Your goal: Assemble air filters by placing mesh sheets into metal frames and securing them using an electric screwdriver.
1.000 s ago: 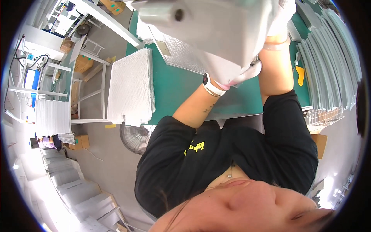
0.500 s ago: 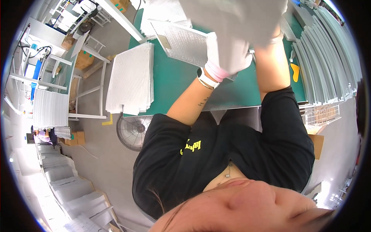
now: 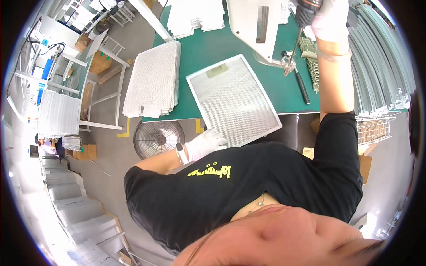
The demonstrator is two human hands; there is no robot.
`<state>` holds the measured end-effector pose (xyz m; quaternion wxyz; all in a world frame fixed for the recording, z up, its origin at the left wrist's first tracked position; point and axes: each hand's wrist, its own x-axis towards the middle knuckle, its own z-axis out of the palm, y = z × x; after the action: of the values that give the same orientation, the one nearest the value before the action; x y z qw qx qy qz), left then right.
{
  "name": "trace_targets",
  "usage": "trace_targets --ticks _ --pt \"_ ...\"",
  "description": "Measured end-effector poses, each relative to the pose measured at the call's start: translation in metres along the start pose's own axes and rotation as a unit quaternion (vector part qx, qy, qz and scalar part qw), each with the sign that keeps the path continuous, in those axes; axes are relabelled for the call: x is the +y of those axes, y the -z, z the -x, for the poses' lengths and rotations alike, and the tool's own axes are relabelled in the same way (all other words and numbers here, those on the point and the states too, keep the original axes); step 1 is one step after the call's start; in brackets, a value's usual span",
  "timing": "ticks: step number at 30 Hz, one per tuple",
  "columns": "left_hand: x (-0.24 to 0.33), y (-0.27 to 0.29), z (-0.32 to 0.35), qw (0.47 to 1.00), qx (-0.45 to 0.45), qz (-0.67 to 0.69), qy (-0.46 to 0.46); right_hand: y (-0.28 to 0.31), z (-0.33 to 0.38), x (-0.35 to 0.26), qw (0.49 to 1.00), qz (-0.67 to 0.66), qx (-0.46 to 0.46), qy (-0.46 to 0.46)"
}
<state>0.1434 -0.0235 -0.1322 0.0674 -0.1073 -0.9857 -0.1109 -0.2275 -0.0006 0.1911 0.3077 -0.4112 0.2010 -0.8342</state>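
A framed metal mesh filter panel [image 3: 239, 102], with a pale rectangular piece at its far end, lies tilted over the table's near edge. My gloved left hand [image 3: 206, 142] rests on its near left corner, fingers partly curled around the edge. At the top, my gloved right hand [image 3: 330, 22] is closed around a power drill [image 3: 305, 17], whose body is partly cut off by the picture's edge. Its long thin bit points down toward a small shiny piece [image 3: 288, 66]. Left of the drill stands an off-white slotted machine part [image 3: 248, 26].
On the green table [image 3: 204, 51] lie stacked mesh sheets [image 3: 153, 80], more white sheets [image 3: 195, 17], a black-handled hammer [image 3: 302, 88] and several pale green metal strips [image 3: 313, 66]. Tall stacked panels [image 3: 377, 66] stand at right. A floor fan [image 3: 159, 139] is below the table's left edge.
The panel has come nearer and turned. My left hand has moved down to its near corner. My right hand has moved up and right, and the drill now shows; the large grey blur is gone.
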Motion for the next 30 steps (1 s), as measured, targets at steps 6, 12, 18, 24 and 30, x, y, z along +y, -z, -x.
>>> trace_targets --ticks 6,12,18,24,30 --pt "-0.033 0.069 -0.06 0.918 0.164 -0.182 0.312 0.013 0.018 0.007 0.992 -0.081 -0.077 -0.06" --pt "-0.059 0.104 -0.145 0.922 0.249 -0.076 0.288 0.011 0.031 0.004 0.996 -0.036 -0.022 -0.076" --pt "0.027 0.112 -0.173 0.92 0.347 -0.068 0.17 -0.012 0.054 0.006 0.995 0.002 0.092 -0.029" --pt "0.036 0.12 -0.176 0.915 0.363 -0.028 0.176 -0.015 0.076 0.003 0.963 -0.213 -0.056 -0.155" --pt "0.038 0.115 -0.168 0.928 0.309 -0.038 0.203 -0.027 0.077 0.013 0.987 -0.136 0.038 -0.079"
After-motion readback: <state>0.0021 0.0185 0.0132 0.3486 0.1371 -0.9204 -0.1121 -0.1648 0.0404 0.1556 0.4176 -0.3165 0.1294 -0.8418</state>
